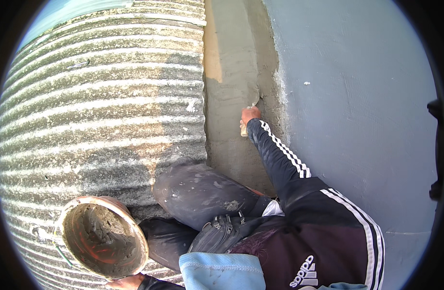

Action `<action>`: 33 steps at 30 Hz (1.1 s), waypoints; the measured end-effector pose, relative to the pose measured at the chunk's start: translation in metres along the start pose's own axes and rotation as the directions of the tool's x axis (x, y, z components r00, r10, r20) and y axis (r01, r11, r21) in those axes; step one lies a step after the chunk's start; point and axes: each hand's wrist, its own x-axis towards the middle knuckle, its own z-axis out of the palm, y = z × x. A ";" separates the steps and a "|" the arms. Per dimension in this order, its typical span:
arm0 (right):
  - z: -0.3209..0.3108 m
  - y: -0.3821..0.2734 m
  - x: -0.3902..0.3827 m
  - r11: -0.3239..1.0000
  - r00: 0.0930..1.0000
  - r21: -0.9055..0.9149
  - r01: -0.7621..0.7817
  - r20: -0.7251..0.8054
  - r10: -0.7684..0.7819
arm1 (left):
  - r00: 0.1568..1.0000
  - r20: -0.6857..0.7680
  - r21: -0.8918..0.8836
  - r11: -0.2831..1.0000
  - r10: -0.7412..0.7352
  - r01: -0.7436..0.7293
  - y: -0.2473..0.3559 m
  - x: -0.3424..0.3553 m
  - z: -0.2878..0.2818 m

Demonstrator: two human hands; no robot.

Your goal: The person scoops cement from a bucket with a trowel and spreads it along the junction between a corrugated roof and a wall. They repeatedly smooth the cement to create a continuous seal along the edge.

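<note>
My right hand reaches forward on a dark sleeve with white stripes and grips a trowel, whose blade presses against a band of wet grey cement. That band runs between the corrugated roof sheet and the pale blue wall. My left hand sits at the bottom edge, holding the rim of a round orange pan caked with grey mortar. The pan rests on the corrugated sheet beside my bent knee.
My legs in dark, cement-stained trousers crouch between pan and wall. A dark pouch hangs at my waist. A dark object juts in at the right rim. The weathered corrugated sheet fills the whole left side.
</note>
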 end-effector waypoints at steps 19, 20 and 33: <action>-0.034 -0.047 -0.044 0.878 0.863 -0.389 0.280 -0.298 -0.408 | 0.999 0.034 -0.184 0.982 0.038 -0.031 -0.017 0.013 0.004; -0.036 -0.054 -0.038 0.864 0.875 -0.407 0.296 -0.248 -0.416 | 0.997 0.070 -0.277 0.960 -0.011 0.030 -0.017 0.013 0.003; -0.026 0.007 -0.053 0.970 0.897 -0.071 0.232 -0.371 -0.242 | 0.995 0.096 -0.316 0.948 -0.002 0.032 -0.027 0.018 0.002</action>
